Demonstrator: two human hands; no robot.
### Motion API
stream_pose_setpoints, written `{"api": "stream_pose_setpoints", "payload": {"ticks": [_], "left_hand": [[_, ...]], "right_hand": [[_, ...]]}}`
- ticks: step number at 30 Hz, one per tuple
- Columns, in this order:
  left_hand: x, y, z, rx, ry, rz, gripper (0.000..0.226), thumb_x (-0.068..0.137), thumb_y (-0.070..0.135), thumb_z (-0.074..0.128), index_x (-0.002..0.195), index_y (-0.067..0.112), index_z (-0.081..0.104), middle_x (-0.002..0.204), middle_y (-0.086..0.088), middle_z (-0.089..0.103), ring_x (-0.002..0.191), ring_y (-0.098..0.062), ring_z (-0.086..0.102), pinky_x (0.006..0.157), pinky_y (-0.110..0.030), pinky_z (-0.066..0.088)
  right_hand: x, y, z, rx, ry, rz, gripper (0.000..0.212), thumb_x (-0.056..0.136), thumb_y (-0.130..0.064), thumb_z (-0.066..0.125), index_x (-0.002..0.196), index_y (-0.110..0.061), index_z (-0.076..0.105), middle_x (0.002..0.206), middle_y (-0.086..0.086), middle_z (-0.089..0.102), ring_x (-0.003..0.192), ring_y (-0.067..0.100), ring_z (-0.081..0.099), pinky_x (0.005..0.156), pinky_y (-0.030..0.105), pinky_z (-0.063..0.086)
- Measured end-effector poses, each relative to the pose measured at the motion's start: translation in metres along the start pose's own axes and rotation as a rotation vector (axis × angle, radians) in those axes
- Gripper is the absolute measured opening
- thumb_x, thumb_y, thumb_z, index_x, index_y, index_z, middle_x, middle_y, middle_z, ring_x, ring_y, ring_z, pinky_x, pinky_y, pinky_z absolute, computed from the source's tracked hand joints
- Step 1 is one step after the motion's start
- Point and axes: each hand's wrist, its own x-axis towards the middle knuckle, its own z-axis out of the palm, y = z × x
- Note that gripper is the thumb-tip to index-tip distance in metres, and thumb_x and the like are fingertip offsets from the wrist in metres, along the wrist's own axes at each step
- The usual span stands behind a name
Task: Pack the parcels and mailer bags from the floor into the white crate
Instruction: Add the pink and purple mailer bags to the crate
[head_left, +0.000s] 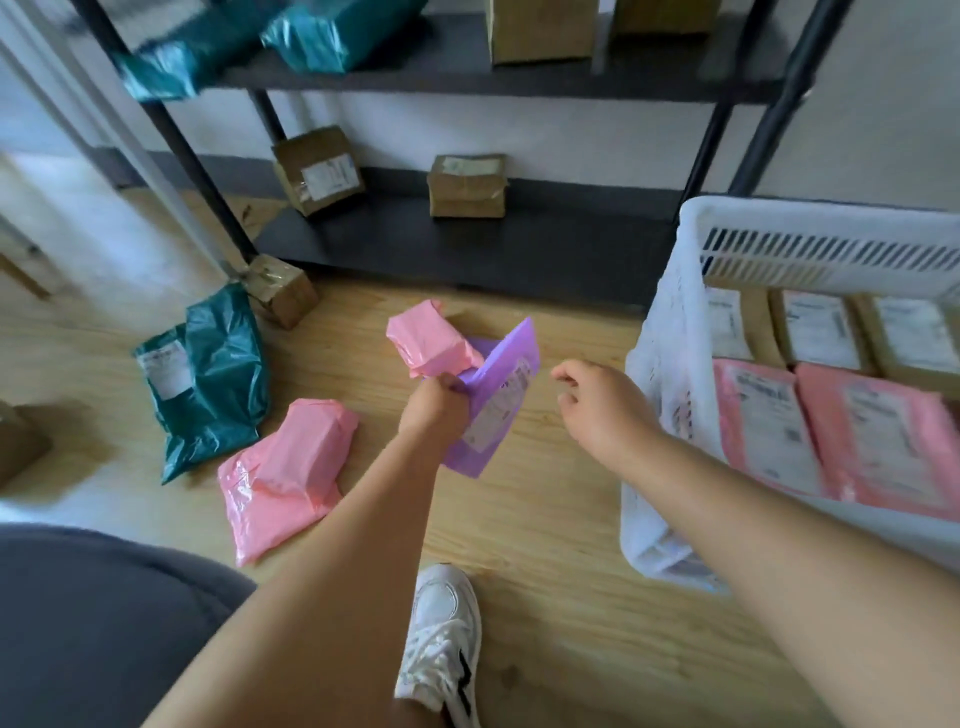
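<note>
1. At the right edge of the frame the white crate is cut off, so only its left part shows; the labels on the parcels inside are too blurred to read.
2. In the crate lie two pink mailer bags side by side, label up, with brown boxes in a row behind them.
3. At centre frame the left hand is closed on the edge of a purple mailer bag – held off the wooden floor, its long axis running from lower left up to upper right, label facing right.
4. The right hand hangs loosely curled and empty between the purple bag and the crate.
5. On the floor rest a pink parcel just behind the purple bag, another pink bag at lower left, a teal bag and a brown box further left.
</note>
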Motion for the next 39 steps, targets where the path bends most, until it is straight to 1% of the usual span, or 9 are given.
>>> {"api": "stream_pose_setpoints", "payload": {"ticks": [5,10,14,19,22,25,28,31,39], "left_hand": [[-0.03,0.05,-0.025,-0.023,0.012,0.161,0.027,0.096,0.014,0.047,0.112,0.017,0.068,0.109,-0.01,0.066,0.1,-0.032,0.06,0.078,-0.03,0.045],[-0.066,0.101,-0.055,0.2,0.046,0.372,0.023,0.095,0.018,0.045,0.102,0.022,0.066,0.092,0.004,0.059,0.084,-0.017,0.051,0.053,-0.023,0.031],[-0.079,0.122,-0.067,0.18,-0.018,0.519,0.016,0.092,0.015,0.052,0.094,0.019,0.067,0.088,0.001,0.063,0.09,-0.025,0.061,0.068,-0.029,0.045],[-0.088,0.136,-0.075,0.203,-0.071,0.564,0.016,0.096,0.022,0.052,0.1,0.021,0.067,0.095,0.003,0.064,0.09,-0.016,0.061,0.071,-0.026,0.048],[-0.09,0.138,-0.074,0.148,0.119,0.604,0.011,0.092,0.026,0.06,0.1,0.027,0.067,0.101,0.006,0.067,0.101,-0.018,0.062,0.086,-0.033,0.05],[-0.095,0.14,-0.07,0.247,0.537,0.738,0.024,0.091,0.026,0.062,0.115,0.024,0.065,0.12,0.004,0.062,0.116,-0.02,0.052,0.105,-0.035,0.033],[-0.104,0.147,-0.059,0.333,0.864,1.123,0.017,0.082,0.009,0.066,0.096,0.017,0.072,0.097,0.0,0.066,0.094,-0.026,0.059,0.084,-0.033,0.036],[-0.11,0.158,-0.044,0.428,0.926,1.327,0.007,0.085,0.016,0.065,0.088,0.014,0.072,0.088,-0.002,0.064,0.082,-0.027,0.058,0.074,-0.032,0.034],[-0.103,0.194,-0.025,0.489,0.733,1.089,0.009,0.073,0.019,0.075,0.082,0.018,0.074,0.076,0.0,0.062,0.072,-0.026,0.056,0.065,-0.034,0.043]], "right_hand": [[-0.013,-0.011,-0.049,-0.171,0.096,-0.21,0.042,0.094,-0.015,0.049,0.134,-0.026,0.051,0.129,0.0,0.05,0.117,0.023,0.05,0.085,0.034,0.046],[-0.027,-0.021,-0.086,-0.372,0.202,-0.33,0.053,0.09,-0.013,0.055,0.14,-0.027,0.043,0.132,0.004,0.044,0.116,0.027,0.046,0.083,0.036,0.043],[-0.034,-0.021,-0.101,-0.398,0.282,-0.379,0.033,0.092,-0.021,0.057,0.124,-0.024,0.061,0.109,0.003,0.052,0.105,0.025,0.047,0.073,0.03,0.031],[-0.036,-0.019,-0.116,-0.382,0.334,-0.372,0.023,0.096,-0.023,0.051,0.105,-0.019,0.071,0.096,0.001,0.059,0.099,0.023,0.049,0.074,0.031,0.036],[-0.036,-0.015,-0.128,-0.407,0.348,-0.332,0.021,0.095,-0.021,0.05,0.1,-0.016,0.07,0.098,0.0,0.061,0.101,0.022,0.05,0.07,0.029,0.03],[-0.04,-0.006,-0.139,-0.358,0.378,-0.291,0.017,0.093,-0.017,0.055,0.099,-0.018,0.07,0.101,0.001,0.063,0.103,0.023,0.053,0.074,0.03,0.038],[-0.039,0.0,-0.15,-0.338,0.41,-0.258,0.02,0.09,-0.011,0.051,0.091,-0.019,0.069,0.096,0.001,0.061,0.1,0.025,0.054,0.072,0.035,0.047],[-0.037,0.003,-0.166,-0.298,0.461,-0.23,0.02,0.093,-0.013,0.046,0.09,-0.017,0.066,0.098,0.001,0.057,0.1,0.023,0.052,0.066,0.031,0.039],[-0.041,0.018,-0.211,-0.271,0.559,-0.345,0.015,0.095,-0.01,0.051,0.091,-0.008,0.066,0.099,0.005,0.059,0.099,0.027,0.051,0.071,0.037,0.045]]}}
